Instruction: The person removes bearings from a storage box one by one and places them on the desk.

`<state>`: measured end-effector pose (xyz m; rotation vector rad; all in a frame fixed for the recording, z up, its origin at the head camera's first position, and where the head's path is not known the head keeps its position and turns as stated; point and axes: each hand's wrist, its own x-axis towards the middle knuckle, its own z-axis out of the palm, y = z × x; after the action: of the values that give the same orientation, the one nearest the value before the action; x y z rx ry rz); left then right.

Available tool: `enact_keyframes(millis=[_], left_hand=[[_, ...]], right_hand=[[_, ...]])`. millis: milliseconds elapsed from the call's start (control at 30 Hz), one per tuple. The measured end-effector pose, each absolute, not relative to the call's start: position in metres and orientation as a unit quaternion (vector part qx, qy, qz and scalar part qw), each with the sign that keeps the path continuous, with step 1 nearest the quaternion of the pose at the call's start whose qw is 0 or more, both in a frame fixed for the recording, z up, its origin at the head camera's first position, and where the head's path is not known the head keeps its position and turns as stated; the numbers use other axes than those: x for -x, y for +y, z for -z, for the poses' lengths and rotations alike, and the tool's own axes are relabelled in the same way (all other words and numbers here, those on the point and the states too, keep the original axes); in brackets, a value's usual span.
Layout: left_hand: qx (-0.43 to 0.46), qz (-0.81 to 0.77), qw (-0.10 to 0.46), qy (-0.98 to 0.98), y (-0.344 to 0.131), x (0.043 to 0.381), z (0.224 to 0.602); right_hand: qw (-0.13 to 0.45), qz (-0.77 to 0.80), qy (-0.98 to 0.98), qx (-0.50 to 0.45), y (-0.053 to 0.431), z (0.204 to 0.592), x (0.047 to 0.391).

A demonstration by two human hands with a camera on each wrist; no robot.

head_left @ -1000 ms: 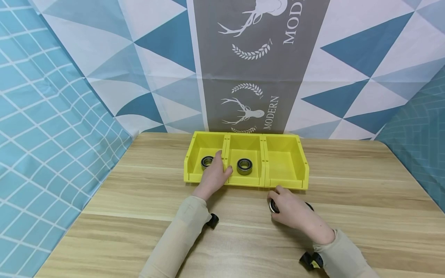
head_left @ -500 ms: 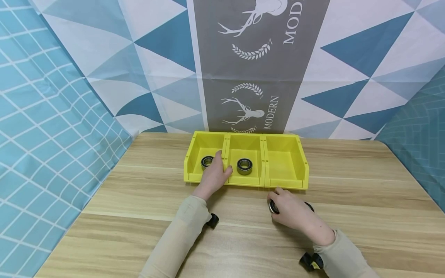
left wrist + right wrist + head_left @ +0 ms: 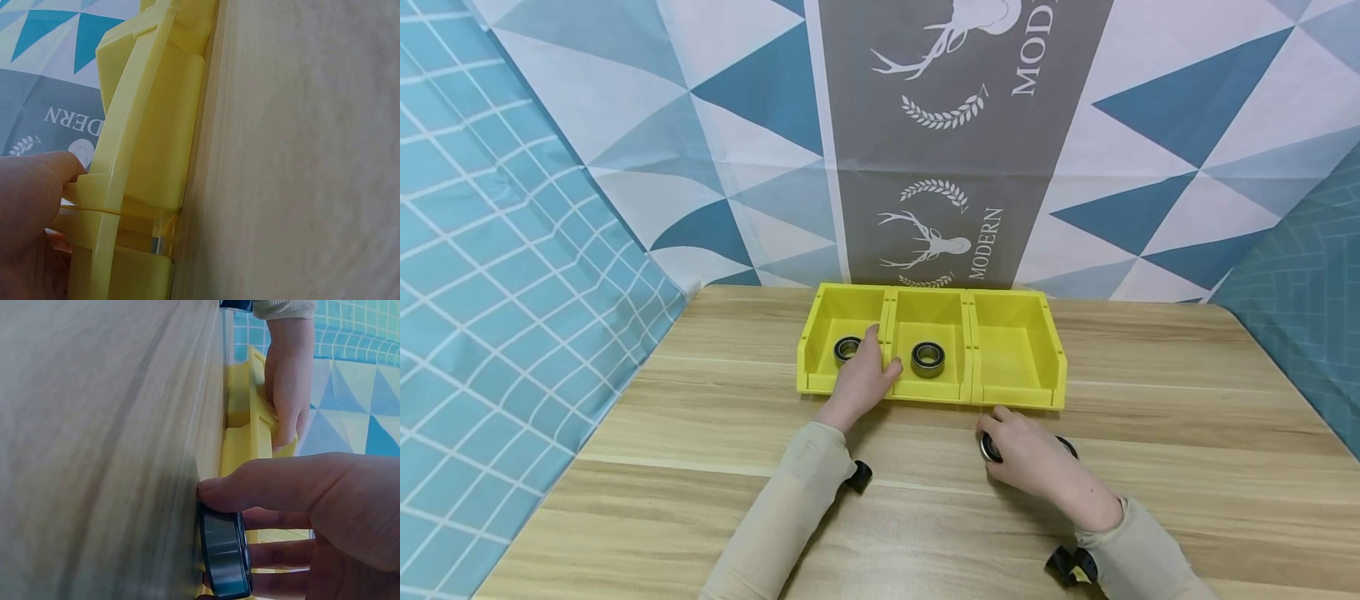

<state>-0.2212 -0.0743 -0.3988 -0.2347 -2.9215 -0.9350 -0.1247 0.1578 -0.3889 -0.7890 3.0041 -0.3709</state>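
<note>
A yellow three-part storage bin (image 3: pixel 1007 397) stands on the table. My left hand (image 3: pixel 859 382) grips the divider between its left and middle compartments, thumb on the middle side. One ball bearing (image 3: pixel 844 350) lies in the left compartment, partly behind that hand; another bearing (image 3: pixel 928 360) lies flat in the middle one. In front of the right compartment, my right hand (image 3: pixel 1026 454) holds a bearing (image 3: pixel 226 553) between thumb and fingers, close over the table. A further black-ringed bearing (image 3: pixel 1067 447) peeks out beyond this hand, mostly hidden by it.
The wood-grain table (image 3: pixel 700 500) stretches to both sides. A patterned cloth backdrop (image 3: pixel 760 192) rises close behind the bin. Each sleeve carries a small black device, such as the left wrist device (image 3: pixel 860 477).
The right hand's fingertips have drawn back slightly from the bin's front edge over the second. The left hand and the bearings in the bin stay as they were.
</note>
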Motion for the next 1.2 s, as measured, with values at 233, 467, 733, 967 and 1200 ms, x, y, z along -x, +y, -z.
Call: enact_keyframes(millis=[233,467,733,967,1200], left_hand=[[0.079,0.305,0.032,-0.949,-0.0744,0.2219,0.3997],[0.078,0.304,0.03,-0.949,-0.0744,0.2211,0.3988],[0.076,0.305,0.028,-0.949,-0.0747,0.2211,0.3991],[0.076,0.304,0.029,-0.949,-0.0746,0.2213,0.3994],[0.076,0.304,0.03,-0.949,-0.0746,0.222,0.4004]], right_hand=[[0.009,0.115,0.961,0.25,0.1582,0.389,0.1248],[0.006,0.115,0.961,0.251,0.1584,0.3894,0.1252],[0.005,0.115,0.961,0.253,0.1581,0.3907,0.1253],[0.003,0.114,0.96,0.257,0.158,0.3915,0.1257],[0.005,0.118,0.959,0.258,0.1576,0.391,0.1253]])
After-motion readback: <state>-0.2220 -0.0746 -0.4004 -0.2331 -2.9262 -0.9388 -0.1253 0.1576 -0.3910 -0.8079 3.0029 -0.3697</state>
